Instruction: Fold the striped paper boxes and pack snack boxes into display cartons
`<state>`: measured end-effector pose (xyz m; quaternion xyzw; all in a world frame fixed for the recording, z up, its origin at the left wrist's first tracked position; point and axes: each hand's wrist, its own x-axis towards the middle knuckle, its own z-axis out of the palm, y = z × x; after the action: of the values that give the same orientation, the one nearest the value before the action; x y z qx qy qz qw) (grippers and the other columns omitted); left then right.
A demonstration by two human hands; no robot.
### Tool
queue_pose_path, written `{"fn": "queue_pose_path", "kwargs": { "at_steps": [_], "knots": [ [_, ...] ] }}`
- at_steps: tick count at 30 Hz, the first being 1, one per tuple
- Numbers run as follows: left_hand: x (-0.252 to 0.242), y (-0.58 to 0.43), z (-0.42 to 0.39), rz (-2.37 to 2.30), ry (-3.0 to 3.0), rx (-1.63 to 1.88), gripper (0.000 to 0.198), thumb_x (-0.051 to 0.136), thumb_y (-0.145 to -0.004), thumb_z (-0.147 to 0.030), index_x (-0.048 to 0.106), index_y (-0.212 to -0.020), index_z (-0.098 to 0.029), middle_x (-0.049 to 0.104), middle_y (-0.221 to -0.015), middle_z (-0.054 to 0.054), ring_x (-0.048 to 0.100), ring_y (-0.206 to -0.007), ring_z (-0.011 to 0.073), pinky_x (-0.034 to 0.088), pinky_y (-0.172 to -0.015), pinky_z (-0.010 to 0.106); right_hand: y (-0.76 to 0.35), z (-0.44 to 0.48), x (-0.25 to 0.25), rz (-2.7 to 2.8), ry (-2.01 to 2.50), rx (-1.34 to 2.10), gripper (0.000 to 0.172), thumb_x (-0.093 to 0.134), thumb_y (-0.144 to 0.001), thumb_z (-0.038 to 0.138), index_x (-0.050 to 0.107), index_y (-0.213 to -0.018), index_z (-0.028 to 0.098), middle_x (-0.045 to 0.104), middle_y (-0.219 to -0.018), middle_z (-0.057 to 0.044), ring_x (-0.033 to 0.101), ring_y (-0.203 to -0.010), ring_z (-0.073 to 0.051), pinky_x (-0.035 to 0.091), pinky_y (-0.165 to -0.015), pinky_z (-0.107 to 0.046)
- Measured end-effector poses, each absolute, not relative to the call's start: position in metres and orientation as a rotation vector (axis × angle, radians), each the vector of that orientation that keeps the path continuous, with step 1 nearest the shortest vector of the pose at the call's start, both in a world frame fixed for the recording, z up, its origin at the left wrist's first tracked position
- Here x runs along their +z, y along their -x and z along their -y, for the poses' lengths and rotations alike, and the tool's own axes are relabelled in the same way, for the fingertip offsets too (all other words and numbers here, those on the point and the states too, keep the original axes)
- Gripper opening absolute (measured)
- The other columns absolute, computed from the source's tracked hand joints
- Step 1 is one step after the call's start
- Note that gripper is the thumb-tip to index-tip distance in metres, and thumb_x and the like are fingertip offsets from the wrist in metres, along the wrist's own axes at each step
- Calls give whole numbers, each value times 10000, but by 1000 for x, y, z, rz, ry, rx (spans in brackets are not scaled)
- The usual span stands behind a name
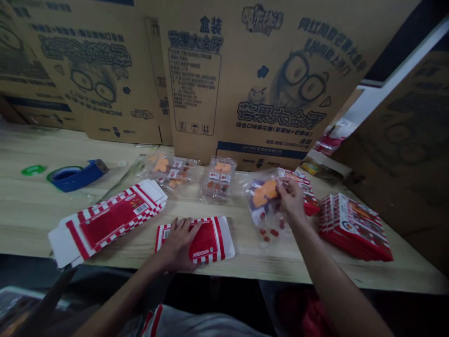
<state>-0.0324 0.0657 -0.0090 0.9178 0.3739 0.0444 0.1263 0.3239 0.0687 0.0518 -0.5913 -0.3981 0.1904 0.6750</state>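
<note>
Near the table's front edge, my left hand [182, 243] grips a red-and-white checked candy box [210, 238], thumb and fingers lying over its upper face. To the right, my right hand [290, 192] pinches the upper edge of a clear candy packet [266, 206] with orange and dark red pieces inside. Behind the hands lie more clear candy packets [219, 178]. At left rests a fanned stack of flattened red-and-white cartons [115, 217]. Filled-looking candy boxes [358, 227] are stacked on the right, and another box [305, 192] is partly hidden behind my right hand.
Large printed cardboard cartons [196, 93] stand along the back of the wooden table [298, 262]. A blue tape dispenser [79, 175] and a green ring [33, 170] lie at the left. Another carton [403, 140] stands at the right side.
</note>
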Motion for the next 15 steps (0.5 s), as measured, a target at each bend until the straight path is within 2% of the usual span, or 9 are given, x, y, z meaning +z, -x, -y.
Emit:
{"fn": "queue_pose_path", "kwargs": {
  "at_steps": [2, 5, 8, 11, 13, 15],
  "knots": [
    [-11, 31, -65, -1115, -2685, 146, 1060, 716, -483, -508, 351, -1402, -128, 424, -1350, 214, 368, -1249, 403, 182, -1094, 556, -321, -51, 39, 1112, 1463, 483, 253, 628, -749, 369, 622, -938, 201, 577, -629, 32, 524, -569, -136, 416, -536, -240],
    [-12, 28, -62, -1145, -2720, 172, 1066, 715, -485, -501, 343, -1408, -119, 414, -1350, 223, 361, -1251, 400, 192, -1090, 543, -306, -33, 16, 1409, 1646, 413, 233, 547, -807, 295, 673, -978, 199, 690, -830, -45, 622, -741, -210, 473, -680, -320],
    [-11, 23, -59, -1161, -2742, 218, 1050, 713, -495, -489, 341, -1406, -123, 416, -1343, 220, 365, -1248, 392, 189, -1093, 535, -286, -26, 2, 1598, 1715, 372, 279, 485, -843, 217, 688, -1033, 219, 699, -1027, -84, 637, -919, -254, 465, -817, -378],
    [-11, 20, -56, -1142, -2757, 258, 1029, 704, -511, -508, 350, -1397, -124, 415, -1338, 219, 349, -1261, 402, 154, -1103, 552, -266, -22, 2, 1822, 1618, 535, 305, 460, -889, 222, 672, -1109, 234, 688, -1031, -94, 629, -920, -232, 457, -825, -349],
    [-12, 19, -55, -1120, -2772, 272, 1034, 708, -503, -512, 354, -1393, -124, 407, -1342, 222, 336, -1271, 407, 127, -1110, 560, -256, -19, 4, 1973, 1569, 604, 296, 471, -912, 268, 657, -1142, 257, 679, -1016, -86, 611, -939, -220, 418, -896, -367],
    [-13, 18, -54, -1112, -2780, 267, 1045, 720, -486, -482, 349, -1395, -124, 402, -1347, 220, 338, -1269, 403, 122, -1114, 558, -249, -18, 2, 2073, 1580, 594, 292, 496, -916, 318, 638, -1170, 296, 665, -1034, -70, 578, -1004, -226, 298, -1024, -459]
  ]
}}
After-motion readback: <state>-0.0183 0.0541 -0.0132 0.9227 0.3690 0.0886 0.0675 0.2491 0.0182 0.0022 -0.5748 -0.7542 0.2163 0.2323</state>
